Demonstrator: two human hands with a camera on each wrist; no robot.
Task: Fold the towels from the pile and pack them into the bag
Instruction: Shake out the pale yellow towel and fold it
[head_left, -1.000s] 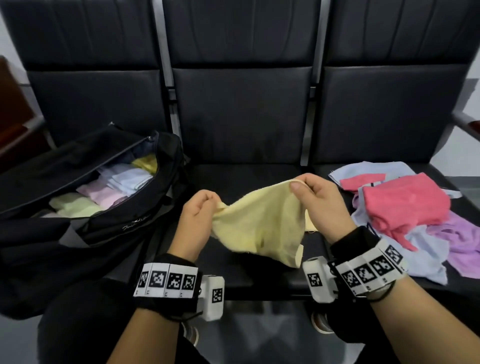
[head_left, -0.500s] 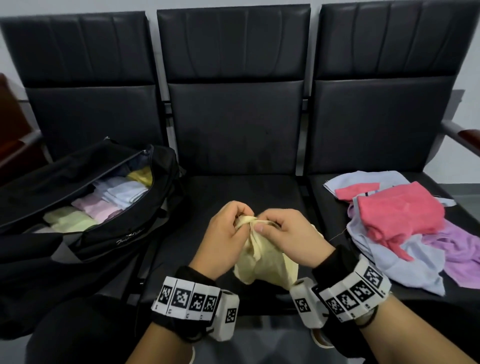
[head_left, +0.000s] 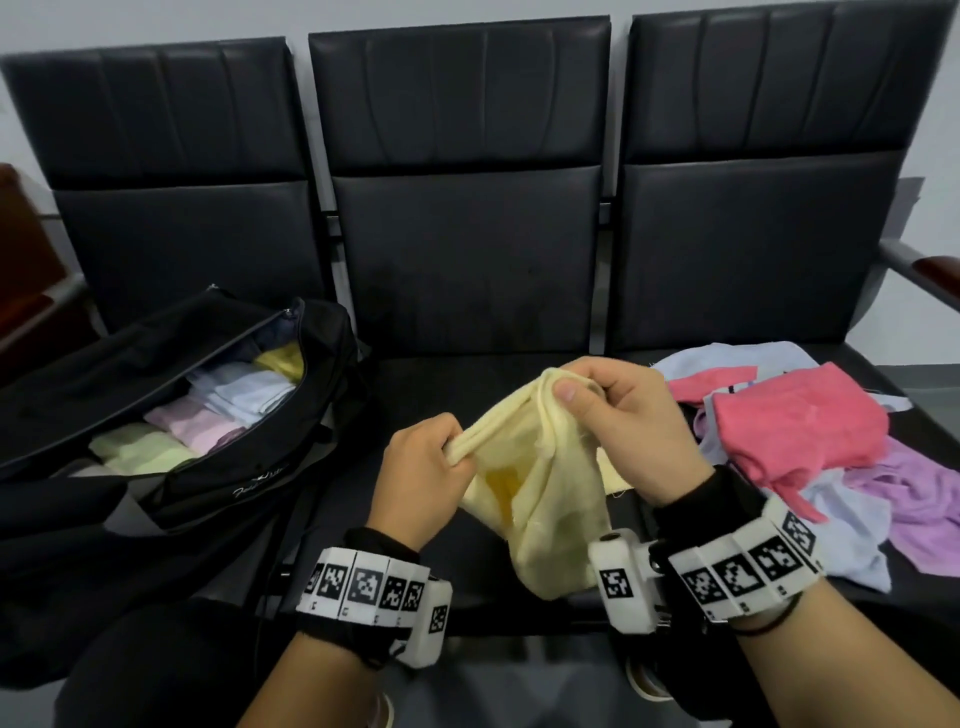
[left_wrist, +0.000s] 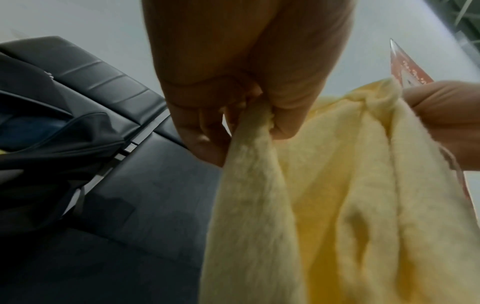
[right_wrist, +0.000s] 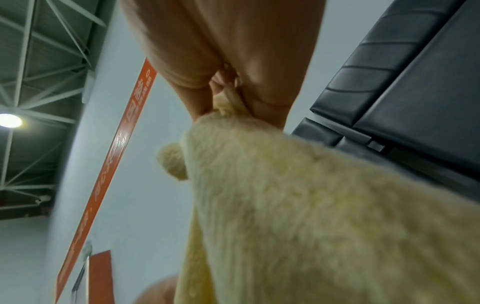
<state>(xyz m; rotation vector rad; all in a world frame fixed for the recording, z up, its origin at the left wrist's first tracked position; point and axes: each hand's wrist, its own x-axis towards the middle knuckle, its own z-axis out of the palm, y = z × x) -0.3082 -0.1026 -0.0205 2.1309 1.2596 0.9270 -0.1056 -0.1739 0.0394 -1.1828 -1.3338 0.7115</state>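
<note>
A pale yellow towel (head_left: 545, 499) hangs folded in the air over the middle seat. My left hand (head_left: 426, 467) pinches its top edge on the left, seen close in the left wrist view with the towel (left_wrist: 324, 205) draping down. My right hand (head_left: 623, 421) pinches the doubled corners higher on the right; the right wrist view shows the fingers bunching the towel (right_wrist: 311, 205). An open black bag (head_left: 171, 467) lies on the left seat, with several folded pastel towels (head_left: 208, 421) inside. The pile of loose towels (head_left: 795, 431), pink, lilac and pale blue, lies on the right seat.
Three black padded seats form a row; the bare part of the middle seat (head_left: 457, 395) lies under the hands. A metal armrest (head_left: 919, 265) sticks out at the far right. My dark-clothed knees sit below the seat's front edge.
The towel, first held spread wide, was doubled as the hands met; now they have drawn apart a little, the right hand raised, with the folded top edge stretched between them.
</note>
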